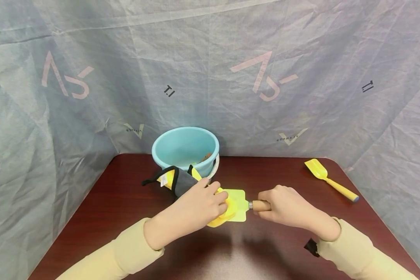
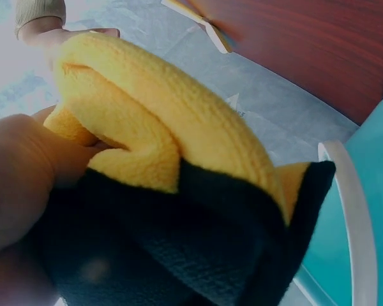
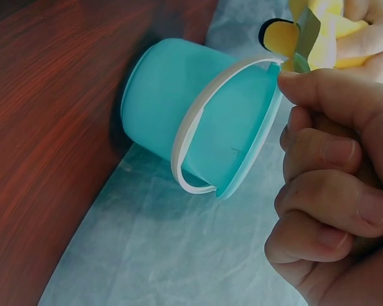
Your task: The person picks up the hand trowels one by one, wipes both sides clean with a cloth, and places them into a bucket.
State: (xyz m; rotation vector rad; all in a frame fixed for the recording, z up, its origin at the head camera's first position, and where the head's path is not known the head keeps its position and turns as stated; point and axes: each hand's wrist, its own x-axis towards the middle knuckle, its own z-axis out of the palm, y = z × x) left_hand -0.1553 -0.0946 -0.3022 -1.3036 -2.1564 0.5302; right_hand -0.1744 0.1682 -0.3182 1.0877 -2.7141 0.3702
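My left hand grips a two-sided towel, yellow on one face and dark grey on the other, with black edging and a white label. Yellow folds of it lie against the blade of a small spade, covering the blade's far end. That blade is flat and yellow-green, joined by a metal collar to a wooden handle. Fingers curled, my right hand holds the handle. The left wrist view shows the towel bunched beside the thumb. In the right wrist view the fingers wrap the handle, which is mostly hidden.
Behind the towel stands a light blue bucket with a white handle and a few small things inside. A yellow toy shovel with a blue tip lies at the table's right. Grey fabric sheeting hangs around the dark red table.
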